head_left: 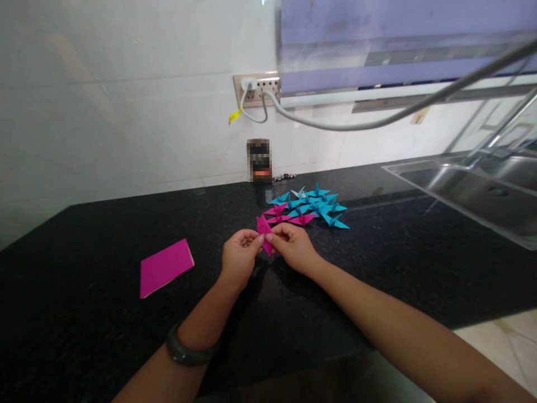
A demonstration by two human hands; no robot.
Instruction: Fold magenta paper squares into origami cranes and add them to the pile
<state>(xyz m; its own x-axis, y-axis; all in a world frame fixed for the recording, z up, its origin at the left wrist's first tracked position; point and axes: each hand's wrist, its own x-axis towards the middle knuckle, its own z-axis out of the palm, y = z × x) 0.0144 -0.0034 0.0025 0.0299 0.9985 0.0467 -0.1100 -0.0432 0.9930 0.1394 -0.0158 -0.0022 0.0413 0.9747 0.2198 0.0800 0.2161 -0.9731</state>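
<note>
Between both hands is a small piece of folded pink origami paper, held upright a little above the black counter. My left hand pinches its left side with thumb and fingers. From the right, my right hand pinches the same paper, the two thumbs close together. Just beyond the hands sits a cluster of folded paper cranes: several blue cranes, a few pink cranes and a pale one. To the left lies a stack of pink paper, apart from my left hand.
The black countertop meets a white tiled wall. A steel sink is set in at the right. At the wall stands a blurred-out dark object. Above it, a grey cable runs from a wall socket to the upper right.
</note>
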